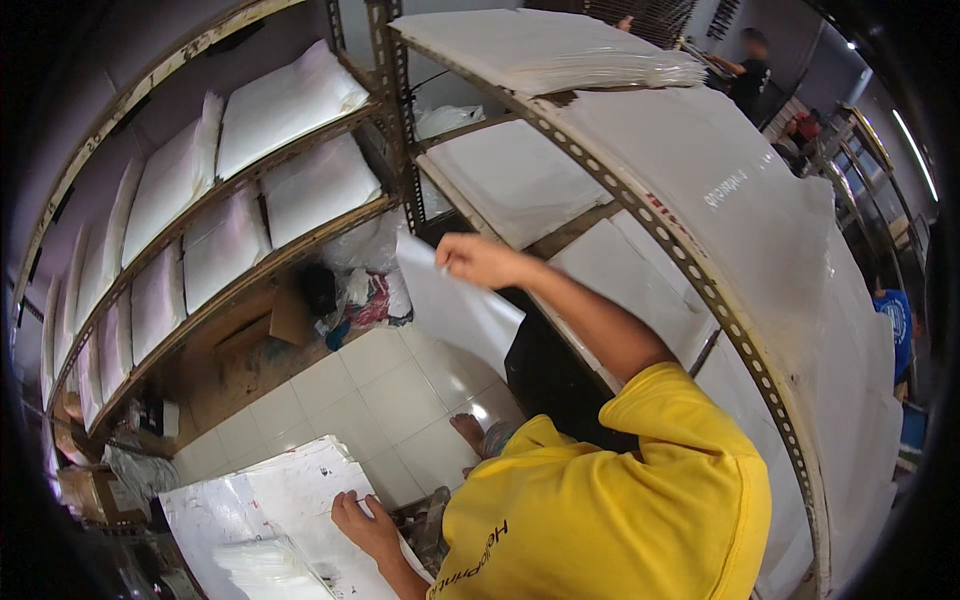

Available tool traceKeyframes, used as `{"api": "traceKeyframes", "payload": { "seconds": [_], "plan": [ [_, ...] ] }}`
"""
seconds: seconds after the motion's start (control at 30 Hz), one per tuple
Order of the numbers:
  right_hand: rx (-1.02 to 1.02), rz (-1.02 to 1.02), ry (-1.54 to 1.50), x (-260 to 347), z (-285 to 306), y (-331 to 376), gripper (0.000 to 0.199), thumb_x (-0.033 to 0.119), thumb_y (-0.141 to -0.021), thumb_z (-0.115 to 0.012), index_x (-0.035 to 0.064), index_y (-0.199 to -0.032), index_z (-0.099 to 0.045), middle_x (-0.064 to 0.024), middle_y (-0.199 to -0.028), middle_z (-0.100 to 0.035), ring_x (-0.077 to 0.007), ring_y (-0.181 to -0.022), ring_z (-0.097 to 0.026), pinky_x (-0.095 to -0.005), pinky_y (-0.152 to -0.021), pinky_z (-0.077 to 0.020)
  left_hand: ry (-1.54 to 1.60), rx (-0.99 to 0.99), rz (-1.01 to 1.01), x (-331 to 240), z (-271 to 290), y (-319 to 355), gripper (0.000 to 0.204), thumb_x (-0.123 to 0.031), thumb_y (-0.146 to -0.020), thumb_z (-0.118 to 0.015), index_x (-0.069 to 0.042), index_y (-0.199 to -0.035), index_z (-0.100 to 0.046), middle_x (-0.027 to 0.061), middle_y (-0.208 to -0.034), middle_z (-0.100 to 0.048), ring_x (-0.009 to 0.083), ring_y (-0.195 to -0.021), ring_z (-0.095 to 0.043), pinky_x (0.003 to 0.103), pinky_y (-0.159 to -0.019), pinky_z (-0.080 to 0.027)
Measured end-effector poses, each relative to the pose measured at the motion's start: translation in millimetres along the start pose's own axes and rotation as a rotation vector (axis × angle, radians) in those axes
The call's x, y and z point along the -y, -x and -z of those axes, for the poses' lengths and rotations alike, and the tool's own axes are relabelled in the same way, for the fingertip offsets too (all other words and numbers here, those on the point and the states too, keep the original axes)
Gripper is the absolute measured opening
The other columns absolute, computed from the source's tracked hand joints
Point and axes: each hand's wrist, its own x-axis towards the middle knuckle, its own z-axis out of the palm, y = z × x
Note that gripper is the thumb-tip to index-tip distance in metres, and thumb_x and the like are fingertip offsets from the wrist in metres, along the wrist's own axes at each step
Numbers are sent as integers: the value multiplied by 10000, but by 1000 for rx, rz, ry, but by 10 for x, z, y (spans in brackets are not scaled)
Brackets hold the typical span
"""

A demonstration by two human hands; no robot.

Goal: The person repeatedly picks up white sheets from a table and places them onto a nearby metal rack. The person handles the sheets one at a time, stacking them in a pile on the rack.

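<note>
"Pinched, thumb and fingers together on the upper edge: that's how the right hand [485, 262] has the white sheet [455, 310]."

"And where is the sheet?"

"Hanging in the air over the tiled floor [370, 365], near the metal rail [618, 180] of the shelves. It looks thin and bends as it hangs, so I'd judge it creases easily. Keep the pinch light and close to the edge."

"What about the left hand [368, 525]?"

"It rests near the edge of the white board [300, 455]. The undersides of the fingers are hidden, so I can't tell whether they grip anything."

"Should it help?"

"I'd say so. One hand on one edge leaves the far end free to swing or fold. A light second hold on the opposite edge should keep the sheet flat."

"Anything it could catch on?"

"Most likely that rail. Keep wide of it, and hold the lower corner off the floor. Over the board, mind the small white pile [265, 570] lying on it, and move slowly so air doesn't lift the sheet."
</note>
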Motion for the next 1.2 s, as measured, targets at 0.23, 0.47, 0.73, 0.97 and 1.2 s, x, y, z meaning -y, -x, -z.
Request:
{"api": "traceKeyframes", "payload": {
  "seconds": [0.23, 0.47, 0.73, 0.97, 1.2],
  "plan": [
    [-541, -118, -11, -737, 1262, -123, 158, 57, -917, -558, 92, -1066, -597, 13, -893, -569, -71, -761, -505, -250, -651, -442, -100, -94, 96, 86, -206, 155, 349, -41, -834, -655, 21, -1159, -544, 261, -1335, -478, 448, -1265, -437, 537, -1046, -370],
    [-1028, -576, -112, -1457, 1574, 435, 174, 109, -914, -593, 77, -1083, -563, -23, -835, -563, -96, -557, -515, -254, -465, -407, -131, -131, 147, 64, -306, 26, 300, -43, -840, -651, 6, -1114, -536, 253, -1327, -483, 447, -1259, -445, 557, -1033, -379],
    [-1059, -696, -113, -1703, 1267, 654, 175, 96, -907, -612, 52, -1061, -542, -75, -838, -612, -135, -589, -635, -266, -450, -461, -153, -129, 105, 97, -358, -199, 278, -32, -836, -647, 18, -1093, -556, 259, -1303, -486, 436, -1238, -461, 523, -1007, -408],
    [-996, -707, 71, -1854, 1294, 690, 187, 109, -881, -633, 27, -1036, -567, -103, -831, -650, -177, -616, -667, -294, -505, -515, -146, -122, 130, 100, -370, -210, 270, -3, -826, -649, 21, -1078, -557, 262, -1291, -487, 438, -1233, -462, 524, -1001, -412],
    [-898, -640, 512, -1879, 1361, 774, 254, 157, -804, -687, 14, -1006, -633, -170, -806, -656, -328, -711, -649, -431, -674, -509, -159, -135, 121, 39, -362, -230, 230, -44, -843, -613, 7, -1058, -547, 253, -1277, -508, 449, -1231, -464, 557, -1011, -389]
  ]
}}
